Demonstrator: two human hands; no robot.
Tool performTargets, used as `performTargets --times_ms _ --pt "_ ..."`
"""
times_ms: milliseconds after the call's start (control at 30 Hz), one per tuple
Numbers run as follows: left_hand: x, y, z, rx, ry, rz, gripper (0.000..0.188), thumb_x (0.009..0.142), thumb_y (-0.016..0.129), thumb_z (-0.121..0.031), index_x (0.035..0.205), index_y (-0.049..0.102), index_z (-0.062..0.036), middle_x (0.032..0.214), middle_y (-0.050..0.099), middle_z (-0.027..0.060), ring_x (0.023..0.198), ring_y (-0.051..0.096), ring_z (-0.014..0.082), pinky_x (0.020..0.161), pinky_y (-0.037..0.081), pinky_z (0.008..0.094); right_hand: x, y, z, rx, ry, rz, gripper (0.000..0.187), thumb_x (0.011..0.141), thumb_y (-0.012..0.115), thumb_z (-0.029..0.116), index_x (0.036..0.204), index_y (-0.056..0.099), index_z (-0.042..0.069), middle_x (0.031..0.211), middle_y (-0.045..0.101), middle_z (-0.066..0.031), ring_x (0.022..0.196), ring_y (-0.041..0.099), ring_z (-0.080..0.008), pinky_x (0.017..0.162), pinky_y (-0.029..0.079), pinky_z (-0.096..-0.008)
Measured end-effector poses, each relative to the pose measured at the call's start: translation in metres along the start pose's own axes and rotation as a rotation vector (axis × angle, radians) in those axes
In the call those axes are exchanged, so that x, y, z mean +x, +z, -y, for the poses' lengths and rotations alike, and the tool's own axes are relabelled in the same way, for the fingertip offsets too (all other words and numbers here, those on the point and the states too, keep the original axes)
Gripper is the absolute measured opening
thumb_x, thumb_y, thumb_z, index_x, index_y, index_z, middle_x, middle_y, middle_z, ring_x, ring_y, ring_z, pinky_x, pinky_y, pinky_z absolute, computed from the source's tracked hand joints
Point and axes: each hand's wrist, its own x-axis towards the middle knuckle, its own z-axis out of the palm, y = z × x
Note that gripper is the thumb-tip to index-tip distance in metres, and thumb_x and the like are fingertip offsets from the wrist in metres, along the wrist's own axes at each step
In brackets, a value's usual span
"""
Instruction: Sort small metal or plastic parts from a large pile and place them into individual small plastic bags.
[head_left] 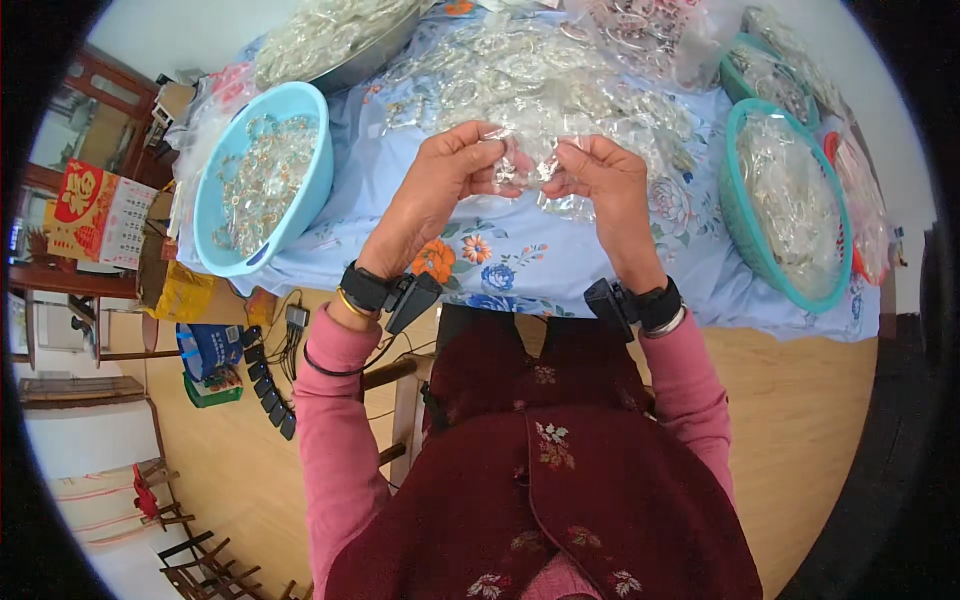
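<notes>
My left hand and my right hand meet over the table, both pinching a small clear plastic packet with shiny metal bits inside. The fingertips of both hands close on the packet from either side. Beneath and beyond the hands lies a heap of similar clear packets on the flowered blue tablecloth. Each wrist carries a black band with a small black device.
A light blue bowl of small metal pieces sits at the left. Two teal baskets with clear packets stand at the right. A metal basin and a filled bag are at the back. Power strips and chairs are on the wooden floor at the lower left.
</notes>
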Motion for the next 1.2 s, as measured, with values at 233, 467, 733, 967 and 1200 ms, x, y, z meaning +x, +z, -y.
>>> performTargets --times_ms 233,467,733,967,1200 --pt "0.005 -0.003 -0.001 0.14 -0.014 -0.03 0.019 0.09 0.053 -0.015 0.1 0.057 0.0008 0.096 0.064 0.0138 0.075 0.066 0.0218 0.07 0.055 0.03 0.002 -0.002 0.006 -0.115 -0.037 -0.036 0.022 0.084 0.058 0.008 0.103 0.059 -0.005 0.09 0.064 -0.0101 0.075 0.063 -0.0163 0.068 0.052 -0.0278" --pt "0.042 -0.001 -0.001 0.2 -0.096 -0.128 0.018 0.086 0.057 -0.012 0.096 0.059 0.002 0.091 0.065 0.0117 0.072 0.066 0.0203 0.066 0.055 0.0277 -0.011 -0.04 -0.016 -0.178 -0.16 -0.202 0.031 0.08 0.058 0.0 0.111 0.056 -0.005 0.108 0.06 -0.013 0.1 0.058 -0.0188 0.083 0.047 -0.0276" --pt "0.164 -0.015 0.001 0.801 0.306 -0.105 0.032 0.082 0.063 -0.023 0.103 0.06 0.0008 0.09 0.065 0.0107 0.081 0.065 0.0238 0.072 0.053 0.035 -0.034 -0.093 -0.012 -1.087 -0.457 -0.204 0.041 0.08 0.061 0.01 0.12 0.053 0.004 0.12 0.055 -0.0153 0.112 0.051 -0.0327 0.094 0.038 -0.0408" --pt "0.223 -0.039 0.005 1.425 0.151 -0.241 0.064 0.073 0.065 -0.047 0.124 0.051 -0.0119 0.122 0.051 0.0207 0.116 0.045 0.0367 0.094 0.04 0.0437 -0.041 -0.096 -0.024 -1.648 -0.281 0.064 0.066 0.08 0.062 0.031 0.137 0.036 0.011 0.147 0.02 -0.0175 0.134 0.017 -0.04 0.108 0.015 -0.0499" --pt "0.197 -0.049 0.019 1.516 0.286 0.027 0.071 0.068 0.065 -0.049 0.129 0.046 -0.0191 0.132 0.04 0.0218 0.123 0.037 0.0403 0.098 0.037 0.0442 -0.035 -0.089 -0.019 -1.648 -0.232 0.057 0.067 0.08 0.061 0.037 0.137 0.037 0.011 0.147 0.021 -0.0168 0.134 0.017 -0.0404 0.107 0.015 -0.0525"
